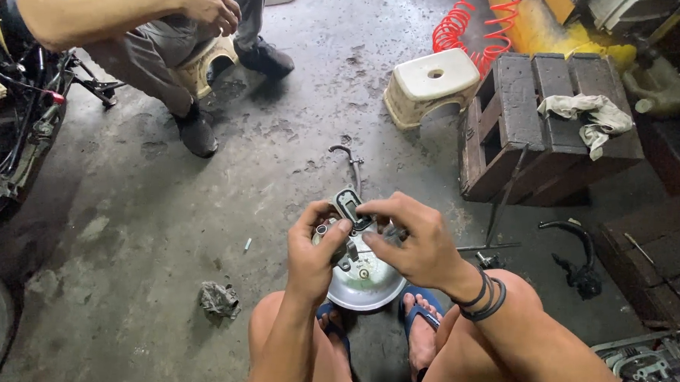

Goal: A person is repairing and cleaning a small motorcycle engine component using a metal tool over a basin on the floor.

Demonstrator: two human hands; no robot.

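Observation:
A round silver metal engine part (367, 286), dish-shaped with small fittings on its face, is held over my knees and feet. My left hand (312, 252) grips its left rim, thumb across the top. My right hand (413, 237) holds the right side, and its fingers pinch a small dark rounded piece (348, 206) at the part's upper edge. Black bands circle my right wrist.
Another person sits on a low stool (204, 64) at the upper left beside a motorcycle (10, 127). A cream stool (427, 82), a wooden crate (541, 124) with a rag, a red coiled hose (470, 21), a bent rod (350, 164) and a crumpled rag (219, 299) lie around.

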